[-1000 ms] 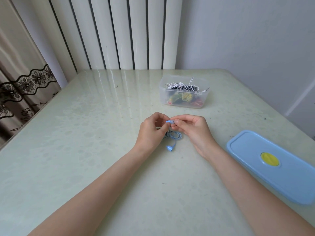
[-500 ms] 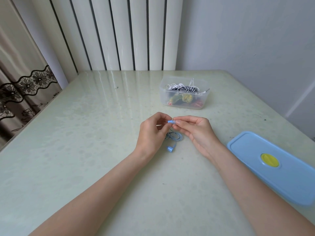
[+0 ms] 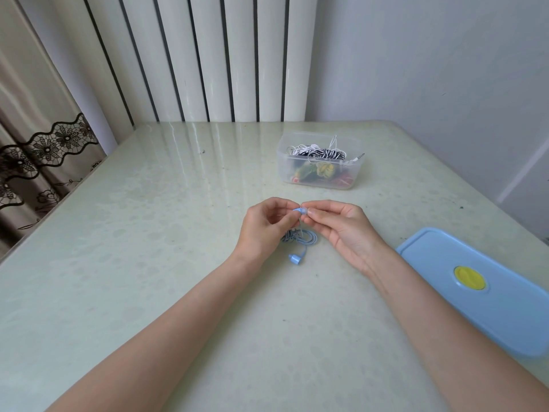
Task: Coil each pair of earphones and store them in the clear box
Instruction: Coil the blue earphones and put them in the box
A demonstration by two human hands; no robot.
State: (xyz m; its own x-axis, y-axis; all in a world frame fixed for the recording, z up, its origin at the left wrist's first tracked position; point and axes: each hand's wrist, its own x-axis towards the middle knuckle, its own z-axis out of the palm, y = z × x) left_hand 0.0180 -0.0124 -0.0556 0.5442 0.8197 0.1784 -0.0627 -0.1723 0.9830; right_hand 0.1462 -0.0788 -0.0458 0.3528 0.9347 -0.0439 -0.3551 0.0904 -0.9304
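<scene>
A pale table [image 3: 148,263] holds a blue lid [image 3: 490,307] and a clear box [image 3: 319,165] of coiled earphones; no writing is readable. Left hand [image 3: 261,230] and right hand [image 3: 341,227] pinch one bud of blue earphones [image 3: 300,239] lying between them.

blue lid [image 3: 487,289]: right end cut off | earphone cable [image 3: 303,237]: partly behind left hand [image 3: 264,230]

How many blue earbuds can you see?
2: one earbud pinched between the left hand and right hand, the other earbud lying on the table below them.
</scene>
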